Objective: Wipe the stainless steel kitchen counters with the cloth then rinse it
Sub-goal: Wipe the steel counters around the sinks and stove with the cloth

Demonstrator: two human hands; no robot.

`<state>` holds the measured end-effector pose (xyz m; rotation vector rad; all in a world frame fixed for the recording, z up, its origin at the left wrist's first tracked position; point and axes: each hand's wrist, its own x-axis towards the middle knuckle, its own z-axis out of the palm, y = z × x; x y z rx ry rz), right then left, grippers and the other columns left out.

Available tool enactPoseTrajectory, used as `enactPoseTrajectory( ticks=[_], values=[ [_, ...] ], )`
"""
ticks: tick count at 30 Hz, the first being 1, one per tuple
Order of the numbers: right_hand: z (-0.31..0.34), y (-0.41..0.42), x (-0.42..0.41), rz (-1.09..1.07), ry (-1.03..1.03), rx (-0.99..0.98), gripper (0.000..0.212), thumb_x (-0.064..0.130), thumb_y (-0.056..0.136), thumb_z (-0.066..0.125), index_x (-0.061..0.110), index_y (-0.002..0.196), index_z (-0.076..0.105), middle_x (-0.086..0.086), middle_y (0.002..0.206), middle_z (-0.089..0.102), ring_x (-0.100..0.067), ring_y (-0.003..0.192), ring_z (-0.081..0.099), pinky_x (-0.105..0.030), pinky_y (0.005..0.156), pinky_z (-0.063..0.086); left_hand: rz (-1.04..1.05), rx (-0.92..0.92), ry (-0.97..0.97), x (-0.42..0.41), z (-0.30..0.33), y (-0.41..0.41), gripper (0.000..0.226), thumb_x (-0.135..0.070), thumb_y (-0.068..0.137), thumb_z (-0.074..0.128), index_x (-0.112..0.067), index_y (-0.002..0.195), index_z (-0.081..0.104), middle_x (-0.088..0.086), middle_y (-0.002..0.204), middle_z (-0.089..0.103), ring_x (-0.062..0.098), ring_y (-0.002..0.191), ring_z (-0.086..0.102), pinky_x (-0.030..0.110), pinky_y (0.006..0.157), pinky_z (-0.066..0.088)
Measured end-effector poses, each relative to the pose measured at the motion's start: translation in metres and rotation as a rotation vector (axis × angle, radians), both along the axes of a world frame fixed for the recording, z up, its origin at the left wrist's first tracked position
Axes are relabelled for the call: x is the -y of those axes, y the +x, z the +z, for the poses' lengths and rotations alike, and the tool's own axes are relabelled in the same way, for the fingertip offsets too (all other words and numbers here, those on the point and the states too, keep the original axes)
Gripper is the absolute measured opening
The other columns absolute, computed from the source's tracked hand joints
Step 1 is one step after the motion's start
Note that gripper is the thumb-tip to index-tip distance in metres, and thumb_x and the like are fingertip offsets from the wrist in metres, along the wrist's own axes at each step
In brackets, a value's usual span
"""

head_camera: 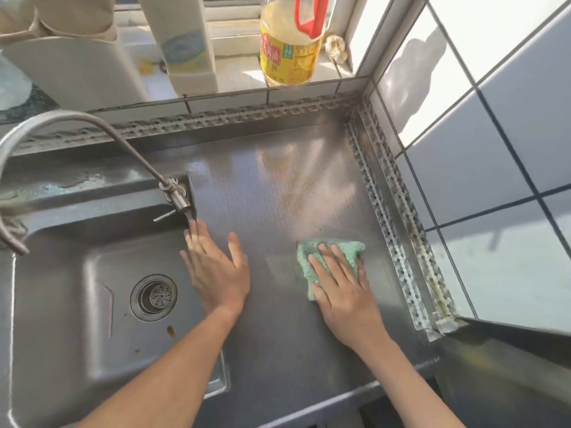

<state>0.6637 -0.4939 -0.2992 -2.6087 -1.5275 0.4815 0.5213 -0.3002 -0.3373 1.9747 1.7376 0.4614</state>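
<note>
A green cloth (309,261) lies flat on the stainless steel counter (278,186), right of centre. My right hand (343,291) presses down on it with the fingers spread over the cloth. My left hand (216,270) rests flat and empty on the counter at the sink's right rim, fingers apart. The steel sink (61,304) fills the left side, with a round drain strainer (153,297) in its bottom. A curved faucet (92,125) arches over the sink from its base (177,196).
A yellow oil bottle (289,50) and a white carton (185,44) stand on the tiled window ledge behind. Perforated metal trim (398,230) lines the back and right edges. White wall tiles (482,149) rise at the right. The counter's front edge (324,400) runs near me.
</note>
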Motion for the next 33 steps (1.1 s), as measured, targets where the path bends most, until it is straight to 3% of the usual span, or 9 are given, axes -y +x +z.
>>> enactPoseTrajectory(
  ticks=[4, 7, 10, 15, 19, 24, 28, 33],
  values=[
    [-0.007, 0.056, -0.042, -0.239, -0.094, 0.056, 0.06, 0.045, 0.107, 0.023, 0.031, 0.161, 0.0, 0.005, 0.171, -0.008, -0.016, 0.156, -0.018, -0.055, 0.127, -0.007, 0.001, -0.055, 0.016, 0.002, 0.0, 0.001, 0.075, -0.055, 0.106, 0.034, -0.007, 0.163, 0.024, 0.01, 0.172, 0.025, 0.024, 0.162, 0.018, 0.046, 0.133, 0.012],
    [-0.011, 0.048, -0.092, -0.363, -0.013, 0.006, 0.06, 0.043, 0.109, 0.027, 0.032, 0.163, 0.004, 0.003, 0.171, -0.01, -0.018, 0.157, -0.018, -0.05, 0.121, -0.021, 0.002, -0.1, 0.031, 0.001, 0.0, 0.004, 0.075, -0.057, 0.107, 0.032, -0.007, 0.162, 0.023, 0.01, 0.172, 0.025, 0.025, 0.162, 0.018, 0.046, 0.133, 0.012],
    [-0.014, 0.013, -0.099, -0.192, 0.057, -0.02, 0.058, 0.036, 0.106, 0.033, 0.03, 0.162, 0.018, 0.003, 0.172, 0.001, -0.019, 0.158, -0.013, -0.053, 0.125, -0.012, 0.004, -0.116, 0.039, 0.003, 0.001, 0.006, 0.076, -0.058, 0.106, 0.031, -0.007, 0.162, 0.024, 0.01, 0.172, 0.025, 0.026, 0.161, 0.02, 0.047, 0.132, 0.013],
    [-0.018, 0.012, -0.03, 0.162, 0.049, -0.057, 0.056, 0.039, 0.104, 0.036, 0.035, 0.159, 0.029, 0.012, 0.17, 0.015, -0.012, 0.158, 0.006, -0.05, 0.125, 0.006, 0.005, -0.129, 0.034, 0.001, 0.0, 0.004, 0.075, -0.059, 0.106, 0.032, -0.008, 0.161, 0.024, 0.01, 0.172, 0.026, 0.027, 0.161, 0.021, 0.049, 0.132, 0.016],
    [-0.017, 0.068, -0.034, 0.028, 0.011, 0.03, 0.056, 0.041, 0.107, 0.035, 0.034, 0.161, 0.021, 0.008, 0.171, 0.011, -0.014, 0.159, -0.001, -0.054, 0.128, 0.006, 0.009, -0.135, 0.028, 0.001, 0.0, 0.005, 0.074, -0.058, 0.106, 0.032, -0.009, 0.161, 0.024, 0.01, 0.172, 0.026, 0.027, 0.161, 0.022, 0.049, 0.132, 0.017],
    [-0.015, 0.095, -0.132, -0.27, 0.039, -0.016, 0.056, 0.038, 0.11, 0.025, 0.026, 0.163, 0.012, -0.001, 0.172, -0.004, -0.021, 0.158, -0.012, -0.054, 0.125, -0.011, 0.015, -0.138, 0.018, 0.001, 0.0, 0.005, 0.074, -0.057, 0.105, 0.034, -0.009, 0.16, 0.026, 0.011, 0.171, 0.027, 0.028, 0.16, 0.022, 0.049, 0.131, 0.018],
    [-0.014, 0.051, -0.16, -0.091, 0.067, -0.017, 0.058, 0.036, 0.108, 0.029, 0.028, 0.163, 0.015, -0.001, 0.172, -0.001, -0.022, 0.158, -0.012, -0.054, 0.126, -0.009, 0.012, -0.139, 0.007, 0.001, 0.0, 0.004, 0.074, -0.057, 0.104, 0.034, -0.01, 0.16, 0.025, 0.011, 0.172, 0.026, 0.029, 0.16, 0.022, 0.049, 0.132, 0.018],
    [-0.014, 0.019, -0.078, 0.124, 0.06, -0.018, 0.06, 0.034, 0.102, 0.044, 0.03, 0.16, 0.028, 0.001, 0.171, 0.016, -0.02, 0.159, 0.003, -0.051, 0.127, -0.003, 0.011, -0.139, 0.001, 0.001, 0.001, 0.005, 0.073, -0.057, 0.105, 0.034, -0.011, 0.16, 0.023, 0.01, 0.172, 0.025, 0.027, 0.161, 0.021, 0.049, 0.131, 0.018]
  ],
)
